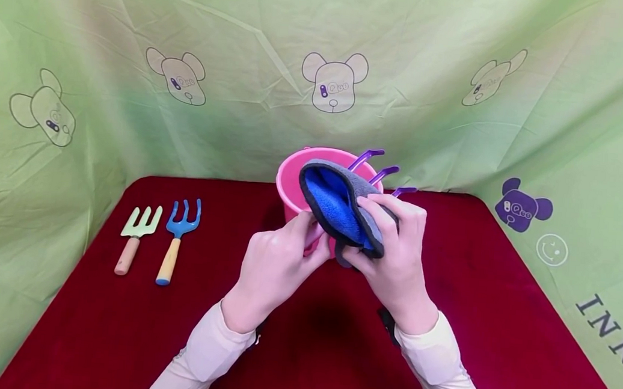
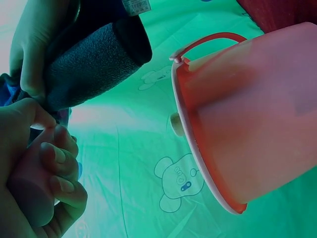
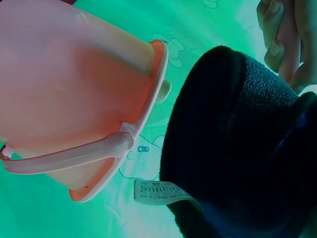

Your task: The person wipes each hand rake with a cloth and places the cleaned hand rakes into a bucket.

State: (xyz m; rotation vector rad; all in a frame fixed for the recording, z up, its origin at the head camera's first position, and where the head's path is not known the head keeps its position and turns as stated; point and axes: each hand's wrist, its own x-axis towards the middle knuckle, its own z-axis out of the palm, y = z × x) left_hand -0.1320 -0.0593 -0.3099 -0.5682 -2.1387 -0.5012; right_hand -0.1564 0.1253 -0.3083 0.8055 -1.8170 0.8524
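Observation:
Over the pink bucket [image 1: 289,184], my left hand [image 1: 277,255] grips a pinkish handle [image 2: 32,201] with its fingers curled round it. The purple prongs [image 1: 384,174] of a hand fork stick out past a grey and blue cloth [image 1: 332,211]; the cloth hides the part between prongs and handle. My right hand [image 1: 399,255] holds this cloth, folded over the fork, with fingers on top and thumb below. A white label [image 3: 158,192] hangs from the dark-edged cloth in the right wrist view.
Left on the red table [image 1: 91,324] lie a pale green fork [image 1: 138,230] and a blue fork [image 1: 175,242] with wooden handles. Green printed fabric [image 1: 242,93] stands behind and at the sides. A pale rounded end [image 2: 176,124] shows past the bucket's rim.

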